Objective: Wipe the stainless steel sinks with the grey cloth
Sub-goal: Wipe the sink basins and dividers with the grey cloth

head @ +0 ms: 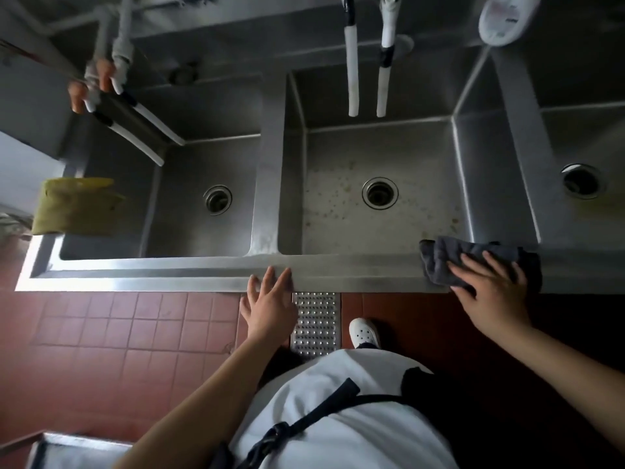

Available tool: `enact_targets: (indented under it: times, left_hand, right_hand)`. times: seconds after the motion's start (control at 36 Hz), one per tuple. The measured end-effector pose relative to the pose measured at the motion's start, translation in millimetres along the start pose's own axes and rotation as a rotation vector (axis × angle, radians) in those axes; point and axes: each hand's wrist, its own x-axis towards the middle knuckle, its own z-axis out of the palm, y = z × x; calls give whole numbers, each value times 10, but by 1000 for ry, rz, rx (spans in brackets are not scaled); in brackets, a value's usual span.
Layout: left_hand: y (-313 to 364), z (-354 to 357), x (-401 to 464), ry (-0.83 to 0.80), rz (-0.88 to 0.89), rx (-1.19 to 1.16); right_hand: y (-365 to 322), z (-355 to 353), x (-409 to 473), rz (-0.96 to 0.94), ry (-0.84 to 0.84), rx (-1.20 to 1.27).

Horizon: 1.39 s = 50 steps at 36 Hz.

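right hand (492, 287) flat on grey cloth (473, 262), sink rim (355, 265)

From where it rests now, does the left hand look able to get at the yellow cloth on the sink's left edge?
Probably not without a step sideways. The left hand rests on the front rim near the middle divider, while the yellow cloth hangs at the far left. Nothing lies between them.
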Motion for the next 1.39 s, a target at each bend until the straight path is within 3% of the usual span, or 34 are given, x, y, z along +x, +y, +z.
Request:
enact_targets:
  times: [0.19, 0.36, 0.5, 0.64, 0.72, 0.81, 0.89, 1.06, 1.28, 1.39]
  left_hand:
    - [-172, -312, 251, 203, -127, -282]
    - [-539, -637, 733, 236, -81, -331]
    - [-857, -868, 1175, 148, -52, -325]
    - [-1193, -1032, 1542, -64, 24, -154]
    - [-1337, -1162, 1671, -224, 108, 67]
    - [-1434, -1239, 1780, -404, 249, 261]
    - [-1549, -1254, 1925, -486, 273, 239]
    - [-1711, -1236, 2050, -481, 326, 187]
    - [-1612, -1329, 2042, -503, 247, 94]
    - [-1571, -1356, 2092, -509, 232, 71]
  right_hand:
    - [-978, 141, 151, -149, -210, 67]
    - [-2224, 462, 422, -241, -405, 140]
    - [-3035, 522, 882, 17, -511, 523]
    - [-3333, 247, 1455, 396, -290, 1226]
    - [-3355, 114, 1797, 478, -182, 1404]
    - [-3408, 119, 2163, 452, 3, 1308]
    - [-3470, 274, 2510, 417, 155, 1070]
    - [-3563, 862, 2758, 353, -102, 757]
    - [-3540, 859, 2218, 291, -115, 630]
    - [-3460, 818, 1729, 209, -213, 529]
